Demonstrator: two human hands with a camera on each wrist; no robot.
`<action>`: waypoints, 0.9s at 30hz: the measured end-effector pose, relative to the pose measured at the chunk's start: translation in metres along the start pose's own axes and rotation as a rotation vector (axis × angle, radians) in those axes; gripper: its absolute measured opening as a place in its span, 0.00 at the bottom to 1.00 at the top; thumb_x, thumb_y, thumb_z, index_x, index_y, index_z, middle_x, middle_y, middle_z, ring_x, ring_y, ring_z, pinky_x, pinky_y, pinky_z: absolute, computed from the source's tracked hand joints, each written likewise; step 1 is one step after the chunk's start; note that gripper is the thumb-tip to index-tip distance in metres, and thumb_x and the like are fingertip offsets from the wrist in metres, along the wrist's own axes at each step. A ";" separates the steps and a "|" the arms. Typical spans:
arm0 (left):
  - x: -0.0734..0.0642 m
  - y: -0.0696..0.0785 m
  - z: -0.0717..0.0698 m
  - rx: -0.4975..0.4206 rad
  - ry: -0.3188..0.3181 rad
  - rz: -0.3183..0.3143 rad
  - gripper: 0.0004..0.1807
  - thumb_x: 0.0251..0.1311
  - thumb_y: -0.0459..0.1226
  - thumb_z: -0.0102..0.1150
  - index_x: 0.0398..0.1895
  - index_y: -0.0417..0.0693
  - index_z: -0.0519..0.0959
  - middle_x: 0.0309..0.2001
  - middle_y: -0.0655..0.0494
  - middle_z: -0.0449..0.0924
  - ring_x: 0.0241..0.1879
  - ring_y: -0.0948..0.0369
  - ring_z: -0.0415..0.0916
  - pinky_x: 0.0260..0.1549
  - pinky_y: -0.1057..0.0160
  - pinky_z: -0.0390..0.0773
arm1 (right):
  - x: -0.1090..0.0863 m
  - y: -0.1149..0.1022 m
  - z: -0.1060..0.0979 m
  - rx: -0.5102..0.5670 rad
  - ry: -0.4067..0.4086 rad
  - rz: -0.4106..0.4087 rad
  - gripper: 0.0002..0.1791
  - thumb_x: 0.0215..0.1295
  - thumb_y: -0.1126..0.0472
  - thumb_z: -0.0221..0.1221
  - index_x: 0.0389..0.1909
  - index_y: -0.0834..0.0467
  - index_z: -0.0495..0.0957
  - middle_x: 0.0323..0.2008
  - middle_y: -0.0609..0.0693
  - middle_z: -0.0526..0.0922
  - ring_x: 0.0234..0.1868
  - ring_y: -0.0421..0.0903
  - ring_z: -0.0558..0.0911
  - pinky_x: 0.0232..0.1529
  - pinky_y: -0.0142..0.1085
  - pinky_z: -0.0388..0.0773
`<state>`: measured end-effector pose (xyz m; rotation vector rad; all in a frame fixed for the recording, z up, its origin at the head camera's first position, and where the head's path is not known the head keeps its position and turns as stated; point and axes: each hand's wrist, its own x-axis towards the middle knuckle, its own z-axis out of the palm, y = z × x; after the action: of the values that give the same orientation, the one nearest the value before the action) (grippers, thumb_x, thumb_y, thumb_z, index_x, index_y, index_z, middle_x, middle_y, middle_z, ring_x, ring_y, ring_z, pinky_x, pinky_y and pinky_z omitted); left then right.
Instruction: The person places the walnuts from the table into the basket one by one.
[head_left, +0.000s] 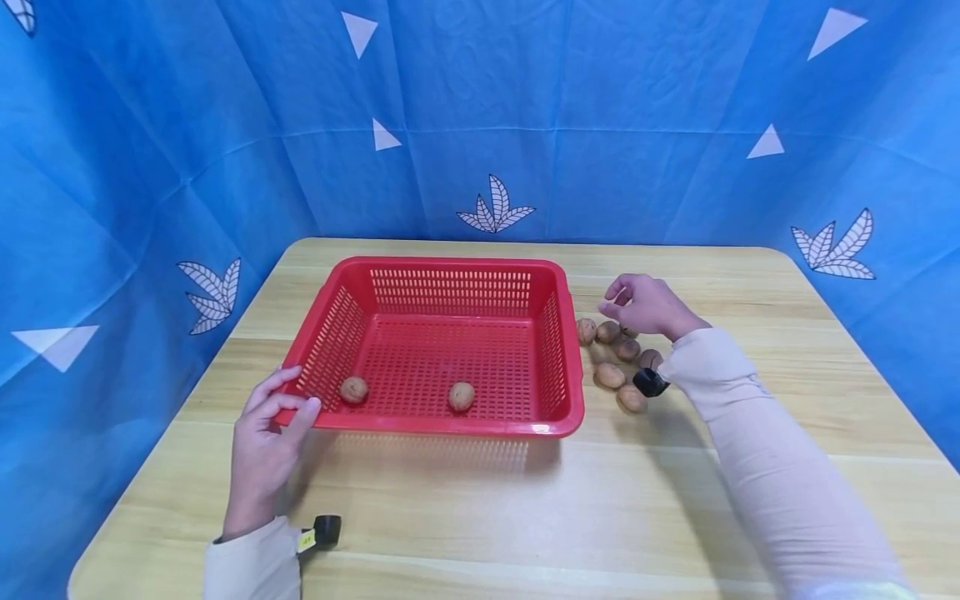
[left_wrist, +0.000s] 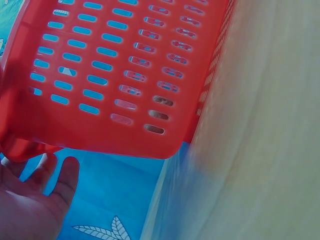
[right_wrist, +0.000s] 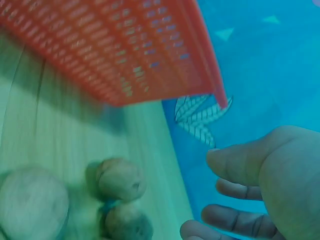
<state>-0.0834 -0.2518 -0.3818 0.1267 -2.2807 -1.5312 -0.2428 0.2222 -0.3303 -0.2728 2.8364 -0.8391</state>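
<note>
A red plastic basket [head_left: 450,427] with slotted walls holds two walnuts, one walnut [head_left: 354,390] in the near left corner and another walnut [head_left: 461,397] near the front wall. My left hand [head_left: 266,446] grips the basket's rim at its near left corner, thumb on top; in the left wrist view, its fingers [left_wrist: 65,182] show at the rim's edge. My right hand [head_left: 651,307] is above a loose group of several walnuts [head_left: 610,375] on the table, right of the basket. Its fingers are loosely bent, with nothing between them in the right wrist view.
The light wooden table [head_left: 465,517] has a blue cloth [head_left: 480,100] with white leaf and triangle prints hanging behind it and at its sides. The basket's right wall stands between the loose walnuts and the basket's inside.
</note>
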 end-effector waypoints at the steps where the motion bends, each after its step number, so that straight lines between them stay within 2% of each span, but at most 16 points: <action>1: 0.000 0.000 0.000 0.000 0.000 -0.001 0.10 0.60 0.33 0.65 0.33 0.30 0.80 0.64 0.60 0.67 0.68 0.58 0.55 0.39 0.79 0.75 | 0.000 0.002 0.000 -0.003 0.003 0.003 0.16 0.67 0.54 0.58 0.45 0.64 0.75 0.39 0.59 0.81 0.37 0.53 0.79 0.38 0.45 0.76; 9: 0.000 -0.001 -0.001 0.007 0.003 0.020 0.10 0.60 0.32 0.64 0.32 0.30 0.79 0.63 0.59 0.68 0.67 0.58 0.55 0.39 0.79 0.75 | 0.000 0.019 0.005 -0.039 0.018 0.005 0.17 0.66 0.55 0.59 0.44 0.66 0.74 0.39 0.62 0.81 0.39 0.56 0.79 0.41 0.49 0.75; 14: 0.001 -0.003 -0.001 -0.009 0.005 0.042 0.09 0.60 0.31 0.63 0.30 0.29 0.79 0.62 0.57 0.69 0.67 0.57 0.56 0.40 0.79 0.75 | 0.001 0.027 0.008 -0.047 0.037 0.048 0.20 0.66 0.56 0.58 0.50 0.68 0.73 0.45 0.67 0.77 0.45 0.61 0.77 0.46 0.53 0.74; 19: 0.001 -0.004 -0.001 -0.008 0.007 0.050 0.08 0.60 0.30 0.63 0.30 0.29 0.79 0.61 0.56 0.70 0.67 0.57 0.56 0.41 0.79 0.74 | 0.000 0.035 0.013 -0.042 0.014 0.097 0.26 0.67 0.56 0.57 0.58 0.70 0.67 0.51 0.72 0.72 0.51 0.65 0.74 0.50 0.56 0.72; 27: 0.001 -0.005 -0.001 -0.005 0.009 0.052 0.08 0.60 0.30 0.63 0.30 0.30 0.79 0.61 0.56 0.70 0.67 0.57 0.56 0.41 0.79 0.74 | 0.001 0.043 0.020 -0.079 0.002 0.095 0.26 0.68 0.55 0.55 0.60 0.68 0.65 0.50 0.71 0.73 0.50 0.64 0.74 0.51 0.56 0.72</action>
<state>-0.0846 -0.2554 -0.3855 0.0723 -2.2552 -1.5078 -0.2446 0.2473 -0.3705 -0.1461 2.8632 -0.7097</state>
